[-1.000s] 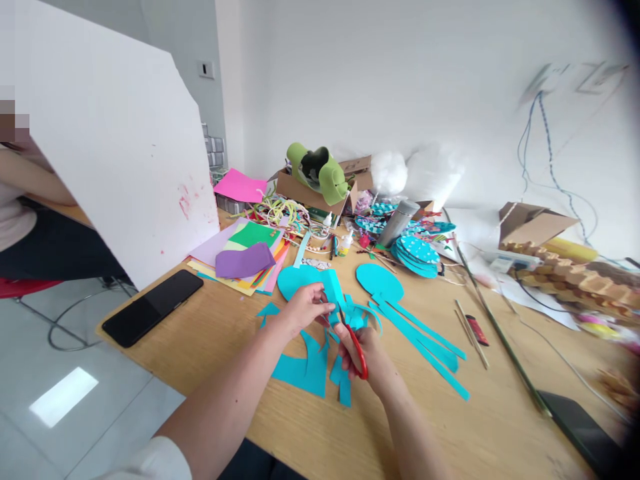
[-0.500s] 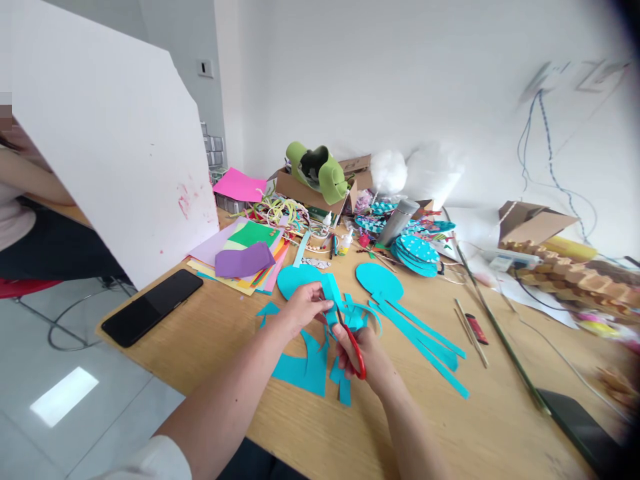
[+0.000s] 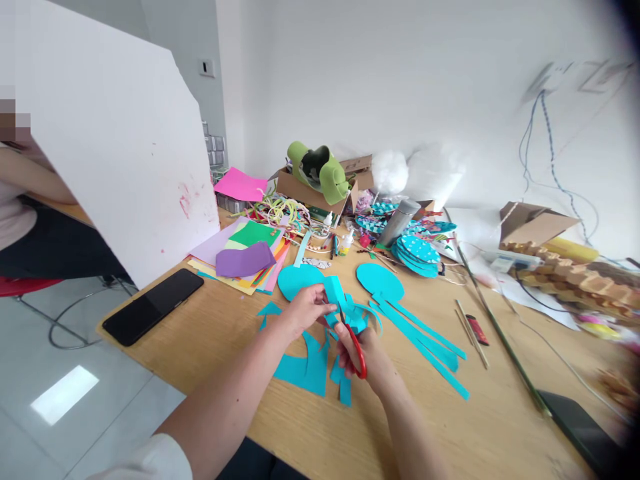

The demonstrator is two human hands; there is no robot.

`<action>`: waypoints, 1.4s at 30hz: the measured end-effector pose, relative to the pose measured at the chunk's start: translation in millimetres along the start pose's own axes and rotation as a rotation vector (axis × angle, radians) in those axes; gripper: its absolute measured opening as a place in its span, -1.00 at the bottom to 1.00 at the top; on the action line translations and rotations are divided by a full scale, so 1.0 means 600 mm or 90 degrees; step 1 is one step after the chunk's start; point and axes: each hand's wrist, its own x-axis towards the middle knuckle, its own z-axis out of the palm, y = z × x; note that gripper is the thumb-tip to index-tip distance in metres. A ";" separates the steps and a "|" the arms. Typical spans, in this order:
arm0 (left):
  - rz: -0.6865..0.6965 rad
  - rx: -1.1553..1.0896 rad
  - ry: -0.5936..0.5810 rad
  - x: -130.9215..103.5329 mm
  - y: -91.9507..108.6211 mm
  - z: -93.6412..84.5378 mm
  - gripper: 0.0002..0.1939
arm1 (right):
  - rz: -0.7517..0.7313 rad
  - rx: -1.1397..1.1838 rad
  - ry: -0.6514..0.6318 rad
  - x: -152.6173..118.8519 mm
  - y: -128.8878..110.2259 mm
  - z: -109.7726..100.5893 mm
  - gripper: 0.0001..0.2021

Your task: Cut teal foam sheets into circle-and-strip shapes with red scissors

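Observation:
My left hand pinches a folded blue paper strip above the table. Red-handled scissors are in my right hand, their blades at the strip beside my left fingertips. Curled blue strips hang around the blades and my right fingers. Below my hands lies a cut blue sheet with curved edges. A blue paper oval rests behind my left hand, partly hidden by it. To the right, another blue oval touches long blue strips.
On the left are a black phone and coloured paper sheets. Behind stand a cardboard box and a metal cylinder. A long green stick crosses the right side. A person sits behind the white board.
The blue strip and the scissor blades have shifted slightly at my fingertips. Both hands stay almost in place, and the whole view has moved a little.

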 end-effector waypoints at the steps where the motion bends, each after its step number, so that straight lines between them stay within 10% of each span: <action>1: 0.000 -0.001 -0.001 0.001 -0.001 0.000 -0.60 | 0.001 -0.001 0.002 0.000 0.001 -0.001 -0.42; 42: 0.008 -0.052 0.004 -0.002 0.005 0.004 -0.58 | -0.019 0.008 0.005 0.015 0.031 0.000 -0.53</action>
